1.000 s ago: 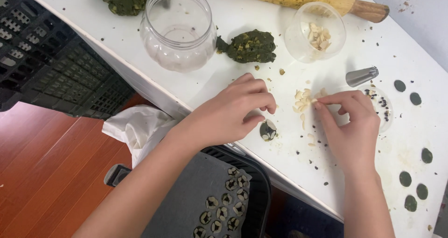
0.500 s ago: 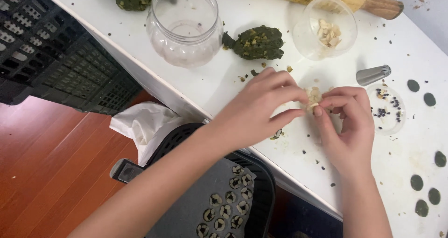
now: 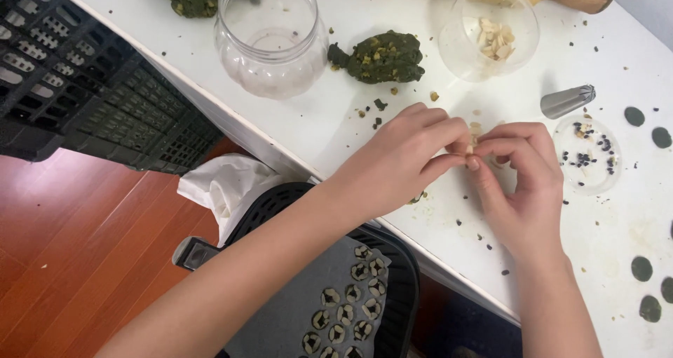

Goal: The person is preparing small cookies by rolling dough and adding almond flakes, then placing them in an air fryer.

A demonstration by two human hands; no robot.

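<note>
Fingertips have come together since a moment ago: my left hand (image 3: 403, 158) and right hand (image 3: 522, 179), earlier a little apart over the white surface (image 3: 617, 225), now pinch one small pale scrap (image 3: 471, 146) between them, lifted just above the surface. I judge the piece is being shaped or split.

Nearest me, the black round basket (image 3: 399, 288) with grey liner holds rows of small dark-and-pale rounds. To the right, a shallow clear lid (image 3: 587, 154) carries dark seeds. Farther off, a clear plastic cup (image 3: 488, 32) holds pale nut slices; the clear ribbed glass jar (image 3: 270, 35) looks empty. A green dough lump (image 3: 382, 56) lies between them.
</note>
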